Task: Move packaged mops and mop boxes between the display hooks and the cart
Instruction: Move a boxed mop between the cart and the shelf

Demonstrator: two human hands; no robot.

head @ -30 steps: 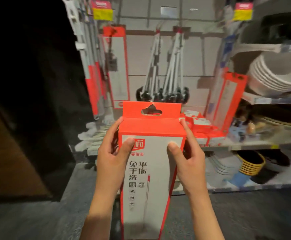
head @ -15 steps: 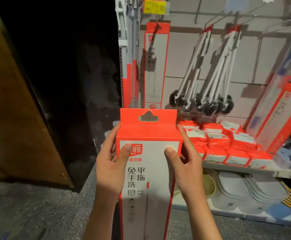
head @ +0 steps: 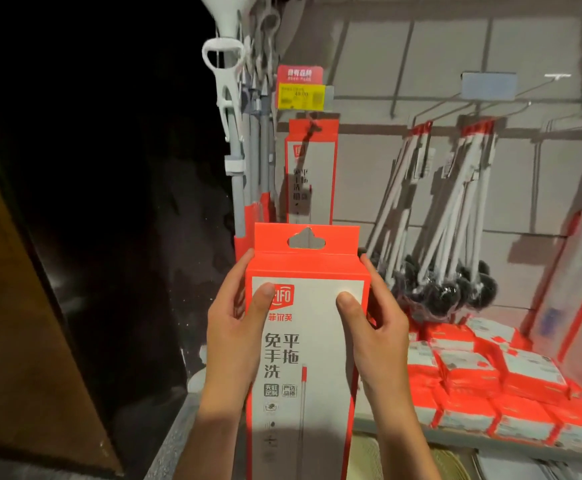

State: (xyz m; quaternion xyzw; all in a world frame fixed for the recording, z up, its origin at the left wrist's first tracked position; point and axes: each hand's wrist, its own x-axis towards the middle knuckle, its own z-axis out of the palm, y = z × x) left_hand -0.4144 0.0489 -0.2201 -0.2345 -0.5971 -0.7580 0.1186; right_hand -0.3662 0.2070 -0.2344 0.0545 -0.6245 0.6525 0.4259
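Your left hand (head: pixel 235 327) and right hand (head: pixel 374 327) grip the upright mop box (head: pixel 305 358), thumbs pressed on front, hanging mop box (head: pixel 312 174) just above.

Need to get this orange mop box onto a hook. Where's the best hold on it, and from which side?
Grip the mop box by its two long side edges just under the top flap, one hand from each side, as the left hand and right hand do now. That probably keeps the hang hole clear.
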